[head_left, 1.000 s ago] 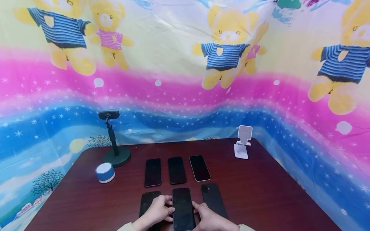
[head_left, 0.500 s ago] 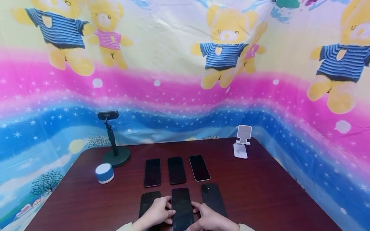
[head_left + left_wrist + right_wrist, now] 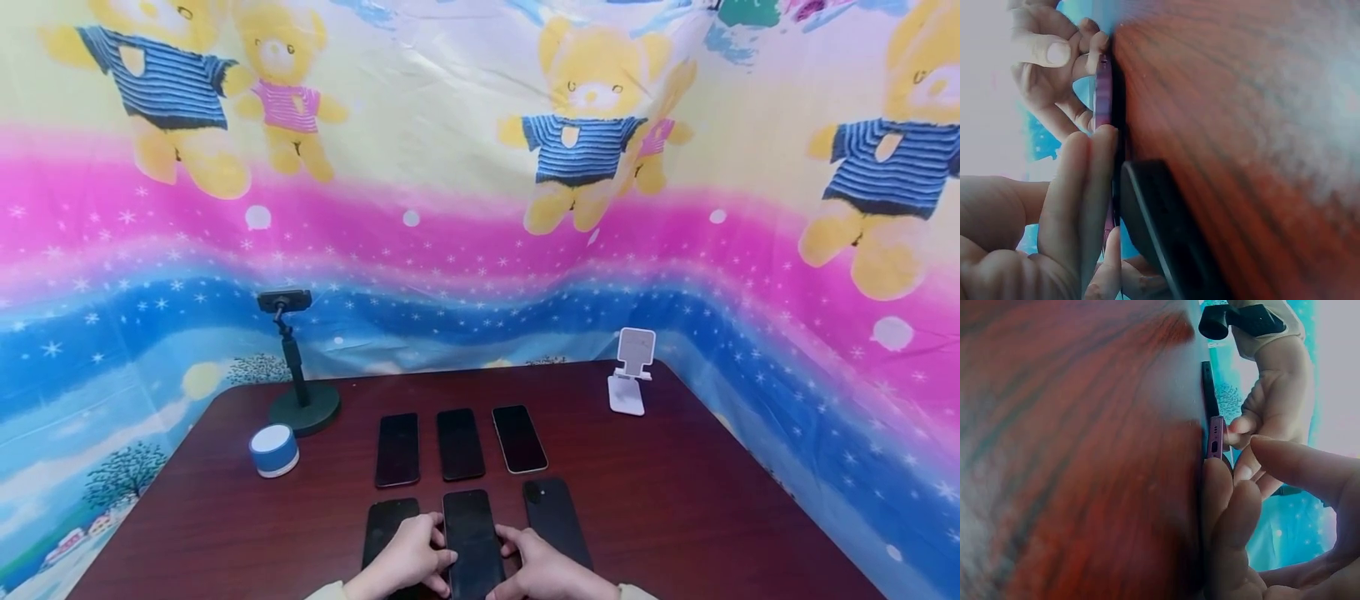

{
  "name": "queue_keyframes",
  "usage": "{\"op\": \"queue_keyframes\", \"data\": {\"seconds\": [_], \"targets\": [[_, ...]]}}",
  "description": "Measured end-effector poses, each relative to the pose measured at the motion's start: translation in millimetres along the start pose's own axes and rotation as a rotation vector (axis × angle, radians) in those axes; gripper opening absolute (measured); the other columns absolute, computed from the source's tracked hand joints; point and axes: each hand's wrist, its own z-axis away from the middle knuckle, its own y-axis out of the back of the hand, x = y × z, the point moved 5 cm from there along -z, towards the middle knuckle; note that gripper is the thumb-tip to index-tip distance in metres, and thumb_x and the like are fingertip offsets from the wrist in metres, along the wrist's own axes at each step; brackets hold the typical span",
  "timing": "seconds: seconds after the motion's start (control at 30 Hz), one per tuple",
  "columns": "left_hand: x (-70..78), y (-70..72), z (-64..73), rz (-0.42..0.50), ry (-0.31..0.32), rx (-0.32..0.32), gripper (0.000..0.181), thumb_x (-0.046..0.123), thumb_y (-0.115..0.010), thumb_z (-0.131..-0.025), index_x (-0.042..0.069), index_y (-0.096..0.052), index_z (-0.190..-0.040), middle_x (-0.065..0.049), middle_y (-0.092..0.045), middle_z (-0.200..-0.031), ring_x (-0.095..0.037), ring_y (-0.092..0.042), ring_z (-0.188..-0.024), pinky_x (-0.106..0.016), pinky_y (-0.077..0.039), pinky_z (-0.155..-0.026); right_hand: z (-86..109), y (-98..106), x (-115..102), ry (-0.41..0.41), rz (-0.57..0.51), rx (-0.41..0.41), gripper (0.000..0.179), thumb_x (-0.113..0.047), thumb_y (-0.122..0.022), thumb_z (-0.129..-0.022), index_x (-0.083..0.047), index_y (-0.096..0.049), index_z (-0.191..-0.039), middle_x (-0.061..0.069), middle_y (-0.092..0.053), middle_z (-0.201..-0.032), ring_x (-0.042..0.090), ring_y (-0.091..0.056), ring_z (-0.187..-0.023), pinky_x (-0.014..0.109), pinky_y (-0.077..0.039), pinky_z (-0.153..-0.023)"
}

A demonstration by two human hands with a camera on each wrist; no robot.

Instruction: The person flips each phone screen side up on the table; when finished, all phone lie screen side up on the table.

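A black-screened smartphone [image 3: 471,533] lies face up at the table's near middle, between both hands. My left hand [image 3: 405,557] grips its left edge, fingers along the side and thumb near the screen. From the right, my right hand [image 3: 546,568] holds the opposite edge, its thumb by the lower corner. Both wrist views show the phone's purple side edge [image 3: 1215,439], with fingers against it close over the table. A dark phone [image 3: 384,523] is partly hidden under the left hand. Beyond the right hand lies another black phone [image 3: 558,523], its camera side up.
Three more phones, left [image 3: 397,450], middle [image 3: 461,444] and right [image 3: 521,439], form a row behind. A dark round-based stand [image 3: 303,408] and a blue-and-white cylinder [image 3: 274,451] stand at left. A white phone stand [image 3: 628,393] is at back right of the table [image 3: 705,517].
The smartphone between the hands has shifted slightly left and turned a little. My right thumb has moved inward along its lower edge. The other phones stay put.
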Motion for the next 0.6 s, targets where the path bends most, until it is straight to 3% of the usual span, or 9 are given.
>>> {"op": "queue_keyframes", "data": {"seconds": [0.27,0.6], "targets": [[2.3,0.0,-1.5,-0.16,-0.064,0.038,0.054,0.009,-0.075,-0.078,-0.022,-0.053,-0.116,-0.006,-0.065,-0.084,-0.035,-0.061,-0.095,-0.053,-0.049,-0.085,1.3,-0.2,-2.3,0.009,0.032,0.004,0.078,-0.003,-0.073,-0.073,0.013,-0.036,-0.14,0.007,-0.055,-0.1,0.016,-0.051,-0.095,0.021,-0.044,-0.083],[2.6,-0.3,0.2,-0.178,-0.095,0.065,0.055,0.01,-0.077,-0.077,-0.022,-0.053,-0.115,-0.003,-0.065,-0.08,-0.025,-0.064,-0.084,-0.048,-0.052,-0.081,1.5,0.3,-0.5,0.01,0.065,0.015,0.078,-0.003,-0.074,-0.072,0.014,-0.038,-0.138,0.007,-0.058,-0.102,0.016,-0.053,-0.096,0.024,-0.047,-0.083]]}}
